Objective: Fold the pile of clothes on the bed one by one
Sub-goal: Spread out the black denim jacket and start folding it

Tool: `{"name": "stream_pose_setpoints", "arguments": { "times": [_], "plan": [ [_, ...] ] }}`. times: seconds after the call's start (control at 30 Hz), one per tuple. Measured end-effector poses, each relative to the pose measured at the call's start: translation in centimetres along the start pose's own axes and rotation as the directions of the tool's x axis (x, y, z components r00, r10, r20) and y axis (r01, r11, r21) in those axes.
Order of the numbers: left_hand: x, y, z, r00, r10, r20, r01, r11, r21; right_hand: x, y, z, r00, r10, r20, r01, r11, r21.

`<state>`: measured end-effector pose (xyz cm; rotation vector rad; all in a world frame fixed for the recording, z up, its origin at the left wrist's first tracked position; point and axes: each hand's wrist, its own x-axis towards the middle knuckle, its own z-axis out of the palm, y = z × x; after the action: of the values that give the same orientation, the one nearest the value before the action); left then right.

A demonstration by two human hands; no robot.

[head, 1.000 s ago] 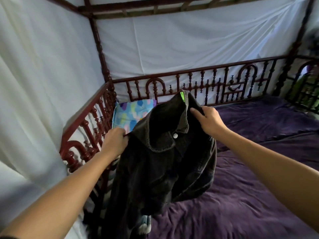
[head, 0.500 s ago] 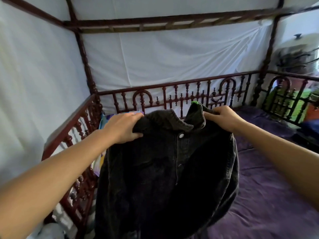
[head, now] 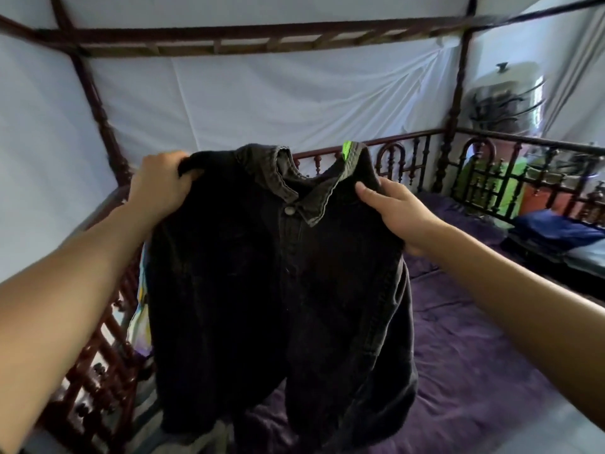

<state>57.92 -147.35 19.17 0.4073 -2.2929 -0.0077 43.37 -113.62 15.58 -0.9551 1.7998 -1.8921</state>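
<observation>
Hanging between the two hands: a black denim jacket (head: pixel 284 273), front facing the camera, held up in the air above the bed (head: pixel 474 371).

- Left hand (head: pixel 160 185) grips one shoulder of the jacket, fingers curled over the top edge with cloth bunched in the fist.
- Right hand (head: pixel 396 211) holds the other shoulder, just beside the collar (head: pixel 314 198). The thumb lies flat on the front and the other fingers are hidden behind the cloth, so it is a pinch.
- Both arms are stretched forward, hands about level and spread apart by the jacket's width.
- Collar is partly turned up, with a bright green tag (head: pixel 346 151) showing at its top right. One metal button (head: pixel 289 210) sits at the neck.
- The jacket's body and sleeves hang straight down. Whether the hem touches the bed cannot be told.

Surface and room:
- The bed is covered with a wrinkled purple sheet.
- A dark red carved wooden railing (head: pixel 409 152) runs along the far side and the left side.
- A multicoloured pillow (head: pixel 140 309) peeks out at the jacket's left edge, against the left rail.
- White fabric (head: pixel 262 103) is stretched behind the rails, under a dark canopy frame (head: pixel 229 40).
- A blue folded cloth (head: pixel 556 229) lies at the far right, beyond the rail.
</observation>
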Motion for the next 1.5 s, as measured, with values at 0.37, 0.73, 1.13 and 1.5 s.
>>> {"name": "stream_pose_setpoints", "arguments": {
  "times": [0.37,0.73,1.13,1.5],
  "plan": [
    [2.6,10.8,16.7,0.841,-0.095,0.532,0.066,0.995,0.074,-3.7,12.3,-12.0,0.959,0.067,-0.275,-0.119,0.978,-0.174],
    [5.1,27.9,34.3,0.873,-0.173,0.457,0.258,0.957,-0.13,-4.7,21.6,-28.5,0.851,0.125,-0.511,-0.255,0.948,-0.192],
    [11.8,43.8,52.9,0.901,-0.078,0.427,0.221,0.929,-0.296,-0.6,28.7,-45.5,0.742,0.103,-0.662,-0.352,0.901,-0.254],
    [17.3,59.7,71.0,0.815,0.006,0.579,0.267,0.883,-0.385,4.3,35.5,-64.9,0.57,0.218,-0.792,-0.586,0.784,-0.205]
  ]
}}
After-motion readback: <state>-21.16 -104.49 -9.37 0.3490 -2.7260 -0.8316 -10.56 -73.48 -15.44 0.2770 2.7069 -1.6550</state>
